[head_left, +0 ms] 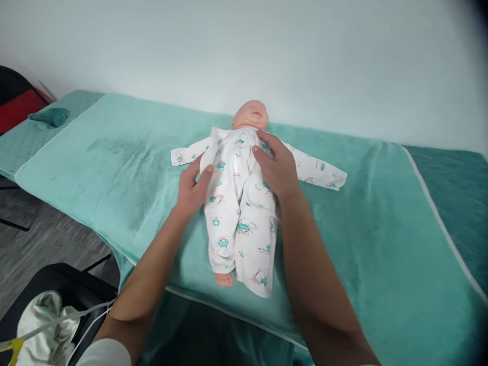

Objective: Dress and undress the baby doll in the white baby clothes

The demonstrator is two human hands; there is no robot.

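Note:
A baby doll [250, 115] lies on its back, head toward the wall. It has on a white printed baby top [236, 150] with long sleeves spread to both sides, and matching trousers [224, 229]. One bare foot [224, 279] shows below the left trouser leg; the other foot is hidden in cloth. My left hand [193, 187] has the top's side edge between thumb and fingers, near the doll's waist. Up at the chest, just below the neck, my right hand [280, 165] grips the top's front edge with thumb and forefinger.
Green velvety covers [125, 152] with white piping spread over the long bed against a pale wall [244, 51]. At lower left a black chair [72, 284] holds crumpled white cloth [46, 325], with a pale cable [64, 321] crossing it. Another chair [19, 96] stands at far left.

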